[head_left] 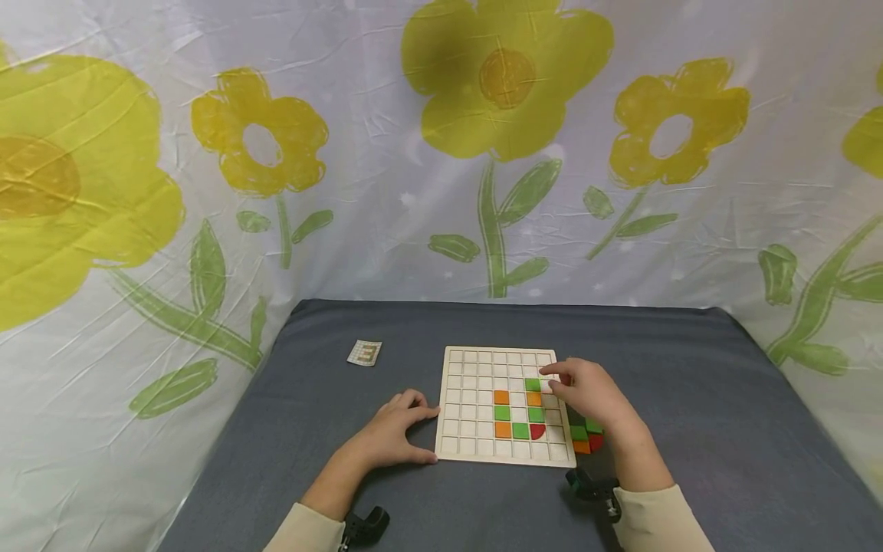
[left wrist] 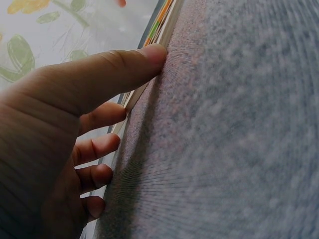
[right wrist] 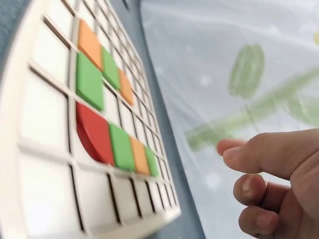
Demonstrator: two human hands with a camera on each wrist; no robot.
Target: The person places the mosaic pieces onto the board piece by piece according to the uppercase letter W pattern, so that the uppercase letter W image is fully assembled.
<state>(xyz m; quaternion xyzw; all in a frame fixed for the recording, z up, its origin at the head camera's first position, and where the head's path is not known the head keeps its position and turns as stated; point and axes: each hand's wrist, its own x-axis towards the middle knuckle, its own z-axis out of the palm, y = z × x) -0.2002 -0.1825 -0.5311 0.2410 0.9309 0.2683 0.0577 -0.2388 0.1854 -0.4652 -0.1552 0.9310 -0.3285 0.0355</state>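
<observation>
A square wooden grid board point(head_left: 465, 445) lies on the dark cloth. Several orange and green square tiles and a red rounded-corner tile point(head_left: 537, 432) sit in its cells. At the board's left side is my left hand point(head_left: 389, 433), its thumb and index finger touching the edge near the front corner. My right hand point(head_left: 586, 391) hovers over the board's right side, close to a green tile point(head_left: 533, 384). Its thumb and index finger are bent towards each other, and nothing shows between them in the right wrist view.
Loose green, orange and red tiles point(head_left: 582, 447) lie in a pile by the board's right edge, partly behind my right forearm. A small patterned card point(head_left: 364, 353) lies at the back left of the dark cloth point(head_left: 400, 322). A flowered curtain point(head_left: 372, 192) hangs behind.
</observation>
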